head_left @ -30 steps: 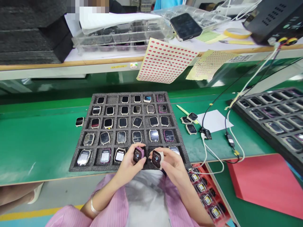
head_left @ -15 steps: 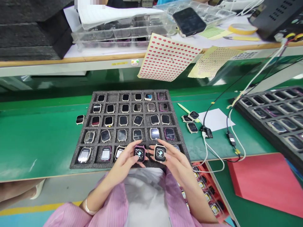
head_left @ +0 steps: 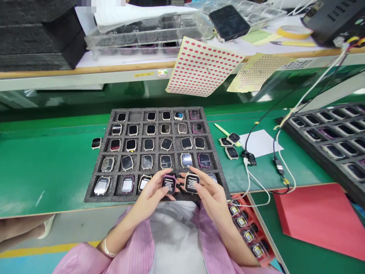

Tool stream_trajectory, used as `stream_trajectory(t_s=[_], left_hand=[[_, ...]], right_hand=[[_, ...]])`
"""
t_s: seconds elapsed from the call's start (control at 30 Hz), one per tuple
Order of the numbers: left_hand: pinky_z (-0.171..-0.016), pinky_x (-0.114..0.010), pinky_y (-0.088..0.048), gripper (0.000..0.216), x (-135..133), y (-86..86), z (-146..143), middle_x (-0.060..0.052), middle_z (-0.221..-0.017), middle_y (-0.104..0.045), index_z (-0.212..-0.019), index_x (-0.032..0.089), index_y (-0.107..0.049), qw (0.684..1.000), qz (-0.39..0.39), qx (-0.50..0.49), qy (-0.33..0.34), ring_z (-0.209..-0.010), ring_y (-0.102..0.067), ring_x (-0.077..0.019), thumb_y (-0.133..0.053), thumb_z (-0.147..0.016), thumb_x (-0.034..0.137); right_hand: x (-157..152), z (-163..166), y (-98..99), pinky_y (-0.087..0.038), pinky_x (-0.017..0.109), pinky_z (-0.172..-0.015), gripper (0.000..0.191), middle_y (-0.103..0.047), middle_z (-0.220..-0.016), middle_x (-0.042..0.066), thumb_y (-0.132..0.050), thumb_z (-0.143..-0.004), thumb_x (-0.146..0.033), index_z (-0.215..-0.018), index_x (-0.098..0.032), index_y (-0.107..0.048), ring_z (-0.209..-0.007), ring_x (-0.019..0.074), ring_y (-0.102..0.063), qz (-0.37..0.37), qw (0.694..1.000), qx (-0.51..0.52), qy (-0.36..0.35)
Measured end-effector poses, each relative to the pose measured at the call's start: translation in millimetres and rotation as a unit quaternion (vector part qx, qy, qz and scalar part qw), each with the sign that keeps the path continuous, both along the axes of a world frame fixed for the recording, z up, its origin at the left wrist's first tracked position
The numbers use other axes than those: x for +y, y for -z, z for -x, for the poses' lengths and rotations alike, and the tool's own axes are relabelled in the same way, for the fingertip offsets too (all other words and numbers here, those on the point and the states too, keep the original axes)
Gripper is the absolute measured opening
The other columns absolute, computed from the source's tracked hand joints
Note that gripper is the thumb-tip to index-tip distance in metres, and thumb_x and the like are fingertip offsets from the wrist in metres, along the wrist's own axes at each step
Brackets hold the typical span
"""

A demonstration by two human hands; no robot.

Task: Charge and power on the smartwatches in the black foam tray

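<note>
My green bench (head_left: 51, 171), with a grey floor (head_left: 85, 220) and its yellow stripe below.

A long shelf (head_left: 108, 70) runs across the bench's back, black foam blocks (head_left: 34, 34) stacked at its left end; a foam tray (head_left: 136, 115) of watches lies before me, another dark tray (head_left: 299, 134) at the right, and a red panel (head_left: 319, 217) nearer on that side, while a dotted sheet (head_left: 203, 66) hangs over the shelf edge; above the foam tray's near row, my left hand (head_left: 154, 190) has its fingers closed round a purple-framed watch (head_left: 169, 184), my right hand (head_left: 212, 194) round a pale-framed watch (head_left: 191, 182), both screens lit with tiny text.
</note>
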State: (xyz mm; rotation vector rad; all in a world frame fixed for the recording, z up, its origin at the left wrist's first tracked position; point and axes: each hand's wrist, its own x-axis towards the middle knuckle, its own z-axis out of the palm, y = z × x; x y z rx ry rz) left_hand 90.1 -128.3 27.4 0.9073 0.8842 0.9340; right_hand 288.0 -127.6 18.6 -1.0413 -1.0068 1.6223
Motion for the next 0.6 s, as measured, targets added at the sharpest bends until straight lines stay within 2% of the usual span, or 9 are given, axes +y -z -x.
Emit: stream_trajectory(t_s=[0.17, 0.3, 0.4, 0.47, 0.5, 0.6], left_hand=[[-0.071, -0.031, -0.058, 0.041, -1, -0.3, -1, -0.008, -0.11, -0.056, -0.128, 0.023, -0.048, 1.0, -0.002, -0.002, 0.004, -0.092, -0.06, -0.0197, -0.053, -0.087, 0.025], [-0.073, -0.032, -0.058, 0.042, -2, 1.2, 1, -0.008, -0.111, -0.057, -0.128, 0.023, -0.047, 1.0, -0.005, -0.007, -0.003, -0.094, -0.061, -0.021, -0.054, -0.087, 0.024], [-0.073, -0.032, -0.058, 0.041, -1, 1.9, 2, -0.009, -0.114, -0.057, -0.128, 0.023, -0.046, 1.0, -0.009, -0.014, -0.008, -0.095, -0.062, -0.0211, -0.054, -0.087, 0.023], [-0.072, -0.032, -0.058, 0.042, -1, 1.0, 2, -0.009, -0.113, -0.058, -0.128, 0.023, -0.046, 1.0, -0.01, -0.018, -0.008, -0.094, -0.062, -0.0211, -0.055, -0.087, 0.024], [-0.072, -0.031, -0.059, 0.042, -1, 0.1, 2, -0.009, -0.112, -0.058, -0.128, 0.022, -0.046, 1.0, -0.009, -0.02, -0.005, -0.094, -0.062, -0.021, -0.056, -0.087, 0.024], [-0.07, -0.029, -0.058, 0.04, 1, -3.7, 0, -0.009, -0.108, -0.06, -0.126, 0.022, -0.047, 1.0, -0.005, -0.028, 0.003, -0.093, -0.062, -0.02, -0.057, -0.087, 0.026]], right_hand=[[-2, 8, -7.7, -0.05, 0.045, -0.097, 0.039, -0.065, -0.12, 0.009, -0.064, -0.086, -0.028, -0.124, -0.026, -0.057, -0.109, 0.0264, -0.063, -0.004, 0.999, -0.038, 0.029], [-5, 7, -10.3, -0.048, 0.044, -0.1, 0.063, -0.056, -0.132, 0.009, -0.069, -0.081, -0.019, -0.137, -0.029, -0.042, -0.115, 0.0247, -0.059, -0.027, 0.999, -0.014, -0.037], [-4, 0, -8.9, -0.047, 0.044, -0.1, 0.066, -0.052, -0.135, 0.009, -0.062, -0.085, -0.017, -0.143, -0.031, -0.033, -0.117, 0.0238, -0.058, -0.073, 0.99, -0.093, -0.082], [0, -6, -8.9, -0.046, 0.047, -0.101, 0.058, -0.053, -0.133, 0.009, -0.06, -0.086, -0.017, -0.139, -0.029, -0.04, -0.119, 0.0257, -0.055, -0.145, 0.959, -0.221, -0.101], [3, -9, -9.6, -0.044, 0.049, -0.101, 0.054, -0.053, -0.133, 0.01, -0.06, -0.085, -0.017, -0.135, -0.028, -0.045, -0.121, 0.0274, -0.052, -0.191, 0.93, -0.294, -0.111], [13, -17, -14.7, -0.037, 0.056, -0.103, 0.045, -0.049, -0.135, 0.013, -0.064, -0.082, -0.021, -0.126, -0.022, -0.054, -0.126, 0.0323, -0.043, -0.308, 0.815, -0.467, -0.149]])
